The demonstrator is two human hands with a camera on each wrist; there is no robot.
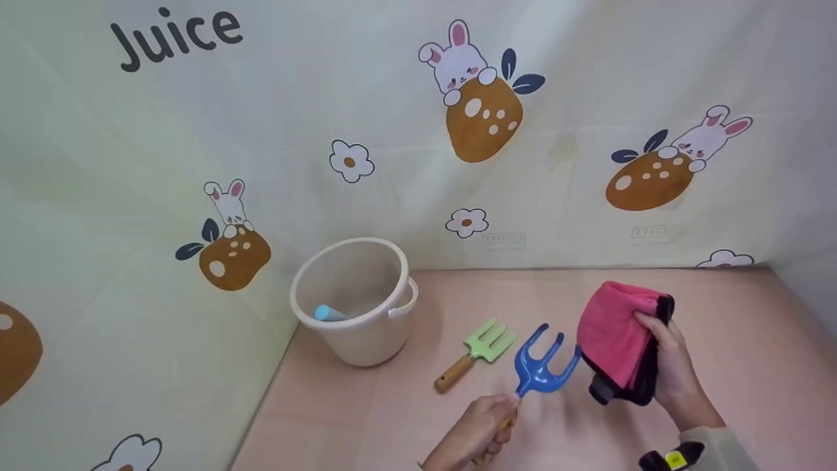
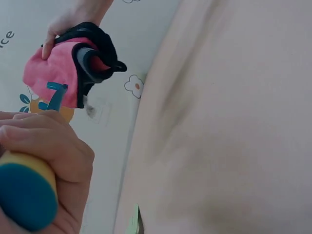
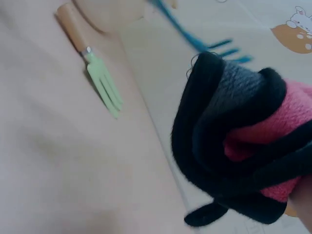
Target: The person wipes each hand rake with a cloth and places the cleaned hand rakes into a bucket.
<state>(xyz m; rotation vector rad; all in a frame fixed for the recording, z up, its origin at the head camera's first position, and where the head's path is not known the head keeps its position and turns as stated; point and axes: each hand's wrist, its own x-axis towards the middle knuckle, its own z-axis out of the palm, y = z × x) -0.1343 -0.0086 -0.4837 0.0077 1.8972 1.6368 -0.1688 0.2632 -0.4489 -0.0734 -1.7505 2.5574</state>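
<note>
My left hand (image 1: 476, 428) grips the handle of a blue three-pronged garden fork (image 1: 540, 373), its prongs pointing up and away. In the left wrist view the handle's yellow body and blue end cap (image 2: 27, 195) show beneath the curled fingers. To the right, my right hand (image 1: 677, 363) holds a folded pink cloth (image 1: 618, 333) with black edging, thumb on its front. The right wrist view shows the cloth's folded layers and a grey patch (image 3: 231, 90). The fork's prongs are close to the cloth's left side. A green fork (image 1: 487, 340) with a wooden handle lies on the table.
A cream bucket (image 1: 373, 340) stands at the back left with a light blue cylindrical end (image 1: 327, 313) showing inside. The pinkish table (image 1: 366, 418) meets a printed cloth wall (image 1: 392, 196) behind and at the left. A black wristband (image 1: 673, 458) is on the right wrist.
</note>
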